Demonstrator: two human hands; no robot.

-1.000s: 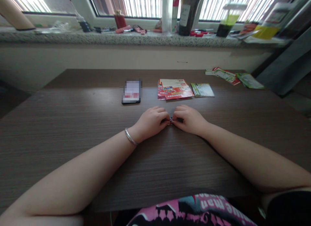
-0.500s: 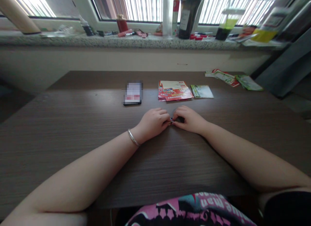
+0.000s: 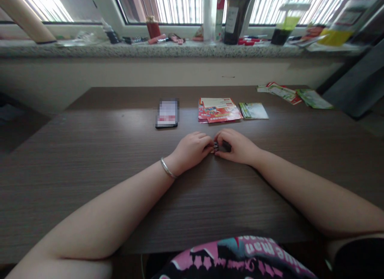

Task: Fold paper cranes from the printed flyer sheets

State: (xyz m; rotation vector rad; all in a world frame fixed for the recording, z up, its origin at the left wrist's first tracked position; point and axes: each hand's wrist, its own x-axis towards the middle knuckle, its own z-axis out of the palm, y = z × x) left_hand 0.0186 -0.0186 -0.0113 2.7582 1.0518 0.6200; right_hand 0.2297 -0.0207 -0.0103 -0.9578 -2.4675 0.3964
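Observation:
Both hands meet near the middle of the dark wood-grain table [image 3: 192,207]. A small dark, shiny object [image 3: 215,146] sits between their fingertips, too small to name. My left hand [image 3: 194,150], with a silver bangle [image 3: 168,168] at the wrist, pinches its left side; the fingers are closed. From the right, my right hand [image 3: 237,146] is curled with thumb and index finger on the same object. Beyond the hands lie a stack of red and cream printed leaflets [image 3: 223,111] and a smaller pile of green and white cards [image 3: 253,111].
A phone-like device [image 3: 167,113] with a blurred screen lies left of the leaflets. More red and green packets [image 3: 285,93] are at the far right corner. Bottles, including a dark one [image 3: 235,19], stand along the granite windowsill [image 3: 180,51].
The view has shifted slightly, so everything sits a little further right. The fingertips have moved slightly, and more of the small object shows between them.

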